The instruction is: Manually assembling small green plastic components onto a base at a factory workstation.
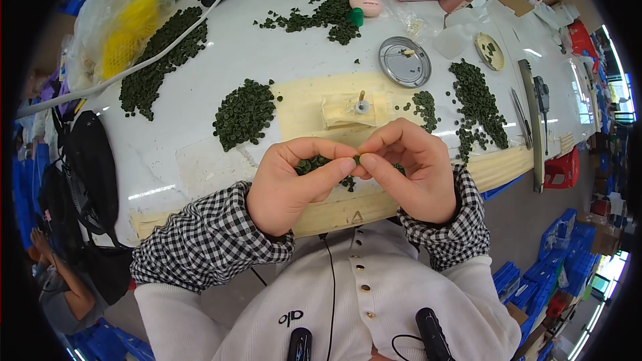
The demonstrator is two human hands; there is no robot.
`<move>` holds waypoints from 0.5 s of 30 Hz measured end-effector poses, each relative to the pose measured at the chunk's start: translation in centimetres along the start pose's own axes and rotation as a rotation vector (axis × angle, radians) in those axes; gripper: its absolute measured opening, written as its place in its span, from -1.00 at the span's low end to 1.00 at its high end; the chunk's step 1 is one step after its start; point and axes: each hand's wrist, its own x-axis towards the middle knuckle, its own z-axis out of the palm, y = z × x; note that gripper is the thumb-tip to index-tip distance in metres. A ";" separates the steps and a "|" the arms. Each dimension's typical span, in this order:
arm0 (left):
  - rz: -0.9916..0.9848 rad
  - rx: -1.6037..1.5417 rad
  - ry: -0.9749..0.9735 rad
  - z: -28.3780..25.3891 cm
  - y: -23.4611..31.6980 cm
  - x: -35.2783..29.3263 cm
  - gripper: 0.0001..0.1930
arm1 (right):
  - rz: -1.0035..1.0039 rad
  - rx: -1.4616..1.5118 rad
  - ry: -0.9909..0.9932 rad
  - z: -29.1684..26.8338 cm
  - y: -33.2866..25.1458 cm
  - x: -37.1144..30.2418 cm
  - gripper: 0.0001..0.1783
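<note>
One small dark-green piece (357, 159), mostly hidden, is held above the near edge of the white, smooth surface (234, 60), pinched between the nearly closed thumb and forefinger tips of the left hand (284, 180) and the right hand (421, 173). Fingertip working of that single piece seems to be in hand; for the next move, an even, light pinch is probably called for.
</note>
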 end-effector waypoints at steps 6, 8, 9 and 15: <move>-0.019 0.011 0.006 0.0 0.1 0.0 -0.86 | -0.034 -0.023 0.002 0.3 0.5 -0.1 -0.88; -0.027 0.035 0.010 0.0 0.1 0.0 -0.89 | -0.046 -0.030 0.016 0.5 0.5 -0.2 -0.88; -0.031 0.027 0.015 0.0 0.1 0.0 -0.89 | -0.051 -0.031 0.021 0.6 0.6 -0.2 -0.87; -0.105 0.045 0.050 -0.4 0.6 0.3 -0.85 | 0.012 -0.249 0.116 -0.7 -0.6 -0.2 -0.87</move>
